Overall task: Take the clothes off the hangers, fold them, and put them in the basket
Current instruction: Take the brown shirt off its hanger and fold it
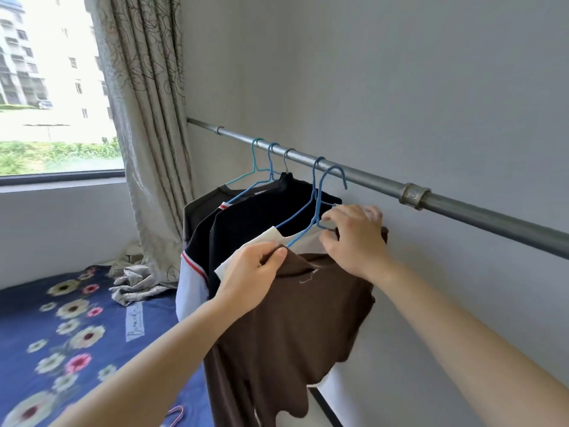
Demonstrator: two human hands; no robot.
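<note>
Left hand [249,272] pinches the brown knit shirt [292,318] at its collar, right hand [354,241] curls round the blue wire hanger [301,234] slanting between them, centre frame.

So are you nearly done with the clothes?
Not nearly. Done: nothing folded that I can see, and no basket is in view. In hand: the left hand pinches the brown shirt by its collar while the right hand grips its blue hanger. Left: the black shirt and others hang on the rail, then all the folding.
</note>
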